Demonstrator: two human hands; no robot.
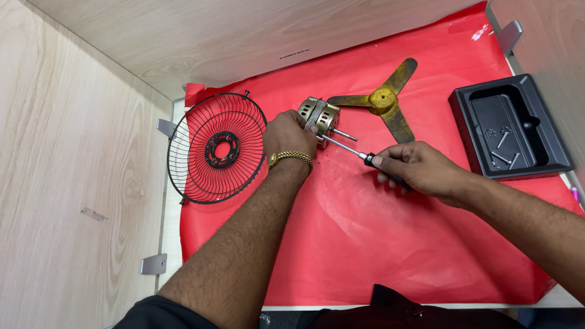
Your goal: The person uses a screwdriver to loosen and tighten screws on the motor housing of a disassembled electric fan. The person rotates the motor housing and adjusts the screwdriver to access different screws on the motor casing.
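Red-papered surface (pixel 365 244); left hand (pixel 289 133) clamps small motor (pixel 321 117) mid-sheet; right hand (pixel 414 169) grips screwdriver (pixel 348 148), tip at housing. Risk: tip slips off screw, jabbing left fingers; motor unclamped, may roll.

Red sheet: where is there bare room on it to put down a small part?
The red sheet lies bare below both forearms, toward its near edge. A narrower bare strip runs between the fan blade and black tray. Crowded: around the motor, left hand, right hand with screwdriver, beside the wire guard.
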